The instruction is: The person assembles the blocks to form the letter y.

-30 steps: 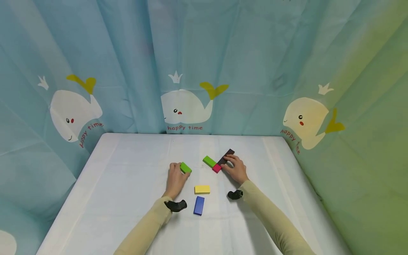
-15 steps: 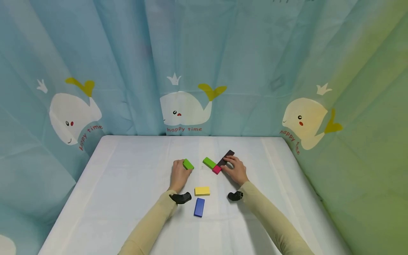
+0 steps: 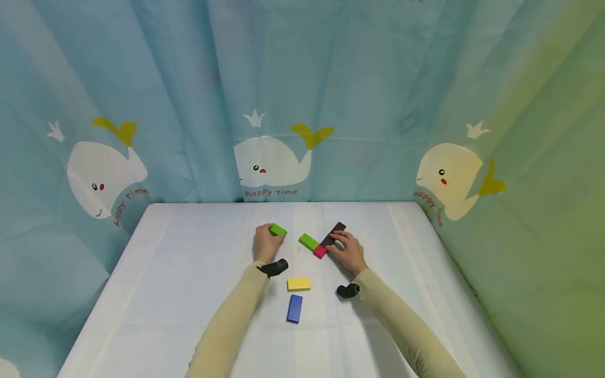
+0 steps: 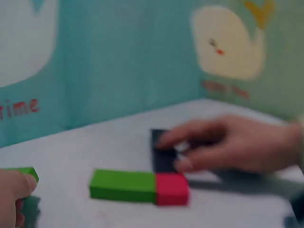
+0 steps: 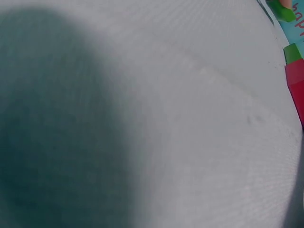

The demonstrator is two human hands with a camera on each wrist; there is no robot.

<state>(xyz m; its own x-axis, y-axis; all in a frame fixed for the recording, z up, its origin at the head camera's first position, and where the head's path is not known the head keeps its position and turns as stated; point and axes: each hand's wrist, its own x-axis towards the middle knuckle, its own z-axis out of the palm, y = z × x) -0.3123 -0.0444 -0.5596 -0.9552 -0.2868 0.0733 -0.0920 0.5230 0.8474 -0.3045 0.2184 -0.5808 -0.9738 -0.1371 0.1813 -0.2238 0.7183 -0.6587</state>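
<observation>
My left hand (image 3: 268,245) pinches a green block (image 3: 278,229) between thumb and fingers, left of the other blocks; a shadow shows below it in the left wrist view. My right hand (image 3: 351,253) holds a long black block (image 3: 338,228), thumb near its close end and a fingertip further along. The black block's near end meets a small red block (image 3: 320,252). A second green block (image 3: 309,241) lies end-on against the red one, so the three form a corner shape. In the right wrist view the red block (image 5: 295,76) shows at the edge.
A yellow block (image 3: 299,284) lies on the white table (image 3: 179,294) between my forearms. Closer to me is a blue block (image 3: 294,308). A curtain (image 3: 378,105) with printed whales hangs behind and beside the table.
My left hand has moved away from me and slightly right with the green block, which has turned somewhat. The right hand and the joined blocks have stayed in place.
</observation>
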